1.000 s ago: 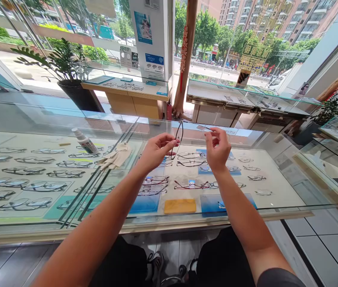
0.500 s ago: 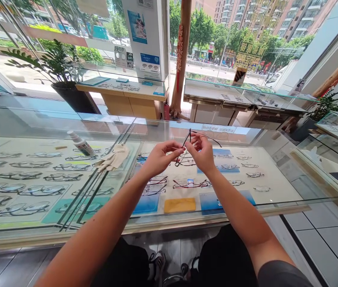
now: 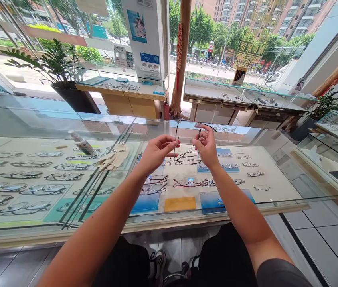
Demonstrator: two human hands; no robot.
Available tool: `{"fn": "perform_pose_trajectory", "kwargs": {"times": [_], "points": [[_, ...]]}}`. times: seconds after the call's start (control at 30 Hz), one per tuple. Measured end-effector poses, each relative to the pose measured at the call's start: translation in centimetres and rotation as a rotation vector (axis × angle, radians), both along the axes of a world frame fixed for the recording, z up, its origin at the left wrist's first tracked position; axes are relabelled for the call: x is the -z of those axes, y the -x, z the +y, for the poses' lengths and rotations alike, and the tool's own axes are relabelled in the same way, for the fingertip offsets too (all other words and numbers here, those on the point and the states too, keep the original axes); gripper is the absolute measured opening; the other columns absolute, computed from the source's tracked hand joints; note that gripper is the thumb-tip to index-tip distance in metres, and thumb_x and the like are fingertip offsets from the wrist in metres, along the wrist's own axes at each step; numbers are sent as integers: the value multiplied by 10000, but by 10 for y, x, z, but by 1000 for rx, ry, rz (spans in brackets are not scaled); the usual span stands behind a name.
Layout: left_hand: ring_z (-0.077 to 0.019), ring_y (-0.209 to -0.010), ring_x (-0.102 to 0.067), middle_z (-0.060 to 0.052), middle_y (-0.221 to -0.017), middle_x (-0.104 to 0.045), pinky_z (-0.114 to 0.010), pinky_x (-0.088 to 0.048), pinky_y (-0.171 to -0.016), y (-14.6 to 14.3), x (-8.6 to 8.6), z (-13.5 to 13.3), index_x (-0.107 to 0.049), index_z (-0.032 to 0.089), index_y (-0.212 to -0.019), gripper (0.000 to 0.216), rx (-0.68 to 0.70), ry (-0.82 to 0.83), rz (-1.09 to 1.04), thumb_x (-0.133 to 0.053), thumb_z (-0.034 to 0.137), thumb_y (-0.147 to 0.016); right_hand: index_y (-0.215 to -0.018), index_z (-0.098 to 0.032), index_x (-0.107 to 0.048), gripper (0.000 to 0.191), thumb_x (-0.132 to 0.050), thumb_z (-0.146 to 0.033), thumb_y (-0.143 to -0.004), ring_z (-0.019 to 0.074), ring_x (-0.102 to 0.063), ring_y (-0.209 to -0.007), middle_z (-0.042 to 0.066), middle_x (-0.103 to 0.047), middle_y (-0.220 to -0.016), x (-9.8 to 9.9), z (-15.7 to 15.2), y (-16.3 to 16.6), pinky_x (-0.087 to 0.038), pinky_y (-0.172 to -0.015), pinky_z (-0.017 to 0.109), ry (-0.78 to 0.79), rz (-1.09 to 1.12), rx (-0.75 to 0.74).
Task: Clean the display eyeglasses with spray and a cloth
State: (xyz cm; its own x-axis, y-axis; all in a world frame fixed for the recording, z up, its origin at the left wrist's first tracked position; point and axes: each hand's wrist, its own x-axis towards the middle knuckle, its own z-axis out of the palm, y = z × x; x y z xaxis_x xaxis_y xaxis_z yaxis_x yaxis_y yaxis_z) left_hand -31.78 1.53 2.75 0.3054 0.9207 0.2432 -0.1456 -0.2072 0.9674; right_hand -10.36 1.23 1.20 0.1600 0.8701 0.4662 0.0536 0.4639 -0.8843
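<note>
A thin dark-framed pair of eyeglasses [image 3: 176,130] is held up over the glass counter [image 3: 151,133]. My left hand [image 3: 159,151] pinches its left side, where a dark temple arm stands nearly upright past the fingertips. Opposite it, my right hand [image 3: 207,146] grips the other side, and a second temple arm runs off behind its fingers. The lenses are hard to pick out against the frames lying below. To the left on the counter are a crumpled beige cloth [image 3: 114,158] and a white spray bottle [image 3: 82,144].
Under the glass lie rows of eyeglasses [image 3: 70,166], blue cards [image 3: 213,201] and a yellow block [image 3: 180,204]. Beyond the counter stand a potted plant [image 3: 53,69], a wooden post [image 3: 182,59] and other display cases [image 3: 216,92]. My legs and shoes are below the front edge.
My hands have moved apart from each other, the right one slightly up and rightward. The glasses have turned, so the left temple arm now stands more upright.
</note>
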Motion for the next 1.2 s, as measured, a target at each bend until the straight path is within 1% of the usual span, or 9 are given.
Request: {"fn": "perform_pose_trajectory", "kwargs": {"times": [0.1, 0.27, 0.43, 0.57, 0.67, 0.77, 0.87, 1.0, 1.2], "points": [[-281, -1132, -765, -90, -1130, -792, -445, -739, -859, 3, 1, 4, -721, 202, -984, 504, -62, -10, -26, -928, 624, -802, -1312, -268, -532, 485, -710, -250, -860, 97, -444, -643, -23, -599, -1008, -1, 0, -2, -496, -661, 276, 2, -24, 35], [-283, -1149, -769, -88, -1161, -790, -478, -737, -866, 10, 0, 12, -681, 207, -981, 520, -165, 5, -126, -942, 612, -785, -1072, -260, -549, 270, -722, -332, -878, 111, -445, -668, -23, -592, -973, -1, 3, -5, -496, -673, 274, 39, -71, 119], [-256, -1068, -762, -85, -1124, -774, -409, -735, -771, 14, -5, 17, -691, 202, -948, 537, -252, -6, -283, -1005, 571, -715, -958, -253, -587, 209, -712, -411, -907, 134, -491, -683, -19, -607, -933, -4, 0, -6, -486, -688, 311, 73, -129, 176], [-242, -1045, -759, -83, -1138, -763, -377, -728, -747, 16, -7, 18, -697, 203, -935, 540, -288, -34, -315, -1006, 585, -712, -872, -249, -586, 229, -680, -450, -932, 160, -513, -681, -13, -625, -864, -6, -3, -6, -472, -708, 347, 98, -238, 242], [-249, -1046, -766, -83, -1112, -769, -377, -728, -749, 14, -7, 15, -709, 202, -950, 539, -269, -34, -258, -1002, 590, -716, -907, -243, -635, 192, -654, -430, -946, 239, -604, -877, 50, -685, -976, -6, -6, -5, -511, -869, 425, -7, -401, 375], [-257, -1076, -764, -83, -1096, -776, -400, -730, -795, 11, -6, 11, -715, 198, -950, 515, -213, -27, -178, -982, 589, -747, -1075, -239, -714, 207, -654, -397, -955, 333, -592, -1169, 115, -704, -1185, -7, -11, -1, -475, -1069, 531, -205, -569, 514], [-255, -1110, -748, -81, -1123, -777, -407, -725, -838, 8, -2, 8, -729, 202, -957, 481, -147, -29, -113, -952, 593, -787, -1171, -250, -748, 249, -638, -404, -1011, 328, -614, -1214, 110, -715, -1231, -8, -18, 6, -475, -1118, 534, -299, -643, 386], [-231, -1040, -724, -72, -1082, -765, -401, -710, -852, 4, -1, 3, -749, 207, -958, 481, -70, -11, -49, -947, 608, -779, -1256, -245, -765, 298, -682, -417, -1028, 315, -660, -1240, 106, -751, -1257, -6, -23, 16, -498, -1128, 514, -306, -642, 148], [-183, -919, -672, -65, -1090, -741, -283, -636, -752, -2, -5, -5, -752, 201, -877, 498, -24, 57, -12, -1032, 538, -641, -1261, -248, -780, 297, -717, -422, -1028, 316, -689, -1261, 120, -794, -1299, 2, -21, 23, -533, -1141, 517, -262, -604, 6]]}}
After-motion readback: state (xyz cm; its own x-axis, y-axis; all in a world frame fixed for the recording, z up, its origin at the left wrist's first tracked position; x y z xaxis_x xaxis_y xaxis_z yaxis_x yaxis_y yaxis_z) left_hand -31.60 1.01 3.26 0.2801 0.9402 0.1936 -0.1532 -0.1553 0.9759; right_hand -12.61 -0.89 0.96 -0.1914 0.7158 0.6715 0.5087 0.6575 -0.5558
